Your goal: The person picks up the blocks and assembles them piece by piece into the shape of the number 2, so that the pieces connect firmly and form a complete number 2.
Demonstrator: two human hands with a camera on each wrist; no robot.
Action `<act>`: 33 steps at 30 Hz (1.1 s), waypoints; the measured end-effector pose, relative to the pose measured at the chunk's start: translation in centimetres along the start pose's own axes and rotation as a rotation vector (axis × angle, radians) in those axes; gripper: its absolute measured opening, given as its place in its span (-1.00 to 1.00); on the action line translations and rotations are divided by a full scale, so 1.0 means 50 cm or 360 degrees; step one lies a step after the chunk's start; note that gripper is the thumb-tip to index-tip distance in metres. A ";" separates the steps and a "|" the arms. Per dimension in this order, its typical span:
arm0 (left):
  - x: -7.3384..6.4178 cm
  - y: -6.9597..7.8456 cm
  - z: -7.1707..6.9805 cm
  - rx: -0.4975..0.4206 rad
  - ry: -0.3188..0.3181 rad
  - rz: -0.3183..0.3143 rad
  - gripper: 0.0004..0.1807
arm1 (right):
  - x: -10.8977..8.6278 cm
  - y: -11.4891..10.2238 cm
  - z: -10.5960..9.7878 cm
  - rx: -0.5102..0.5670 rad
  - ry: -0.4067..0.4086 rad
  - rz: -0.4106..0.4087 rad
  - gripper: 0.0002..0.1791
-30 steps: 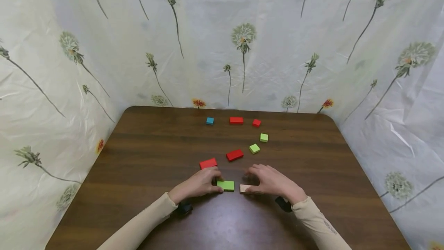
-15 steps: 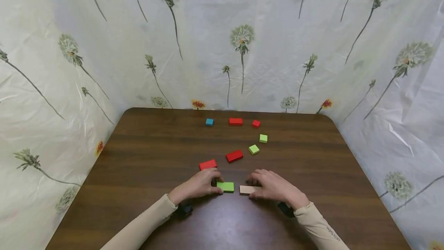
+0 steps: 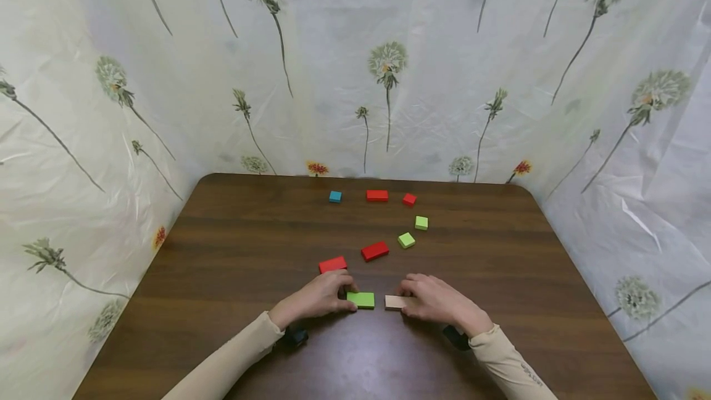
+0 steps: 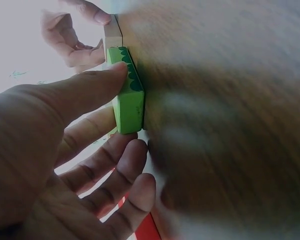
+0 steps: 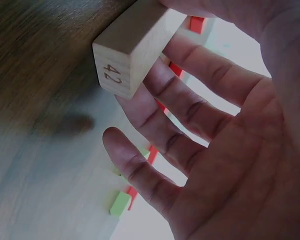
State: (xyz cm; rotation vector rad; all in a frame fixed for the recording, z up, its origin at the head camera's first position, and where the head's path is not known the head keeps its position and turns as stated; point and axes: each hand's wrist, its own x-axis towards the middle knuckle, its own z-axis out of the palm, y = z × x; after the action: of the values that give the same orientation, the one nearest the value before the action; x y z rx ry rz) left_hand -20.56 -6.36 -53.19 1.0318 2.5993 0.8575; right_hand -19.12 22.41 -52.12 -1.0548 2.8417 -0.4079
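The left hand pinches a green block, a smooth flat oblong with a dark scalloped pattern along one side. The right hand pinches a wood block, bare, fine-grained and sharp-edged, its end marked 42; its lower fingers stand apart. Both blocks lie nearly end to end on the brown, streaky-grained table, a narrow gap between them. Beyond the left hand lies a red block, partly hidden. Behind hangs a shiny, creased sheet printed with dandelions.
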 end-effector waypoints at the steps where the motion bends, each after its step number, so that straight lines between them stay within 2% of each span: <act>1: 0.000 0.000 0.000 -0.0001 0.0001 0.0001 -0.74 | 0.000 0.001 0.000 -0.0012 0.0010 -0.0005 -0.79; 6: -0.002 0.000 0.000 -0.0010 0.0003 -0.0003 -0.73 | -0.004 0.006 0.000 -0.0075 0.0054 -0.0014 -0.80; 17: 0.001 -0.003 0.000 -0.0032 -0.0007 -0.0023 -0.72 | 0.001 0.016 -0.006 -0.0100 0.0074 -0.0006 -0.80; 33: 0.000 -0.005 0.003 -0.0042 0.0009 -0.0026 -0.73 | 0.013 0.006 0.000 -0.0101 0.0053 0.0016 -0.80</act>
State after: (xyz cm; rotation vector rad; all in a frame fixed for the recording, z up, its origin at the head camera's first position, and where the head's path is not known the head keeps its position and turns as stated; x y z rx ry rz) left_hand -20.65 -6.43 -53.48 1.0014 2.5904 0.8898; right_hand -19.79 22.20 -52.21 -1.0541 2.9063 -0.3395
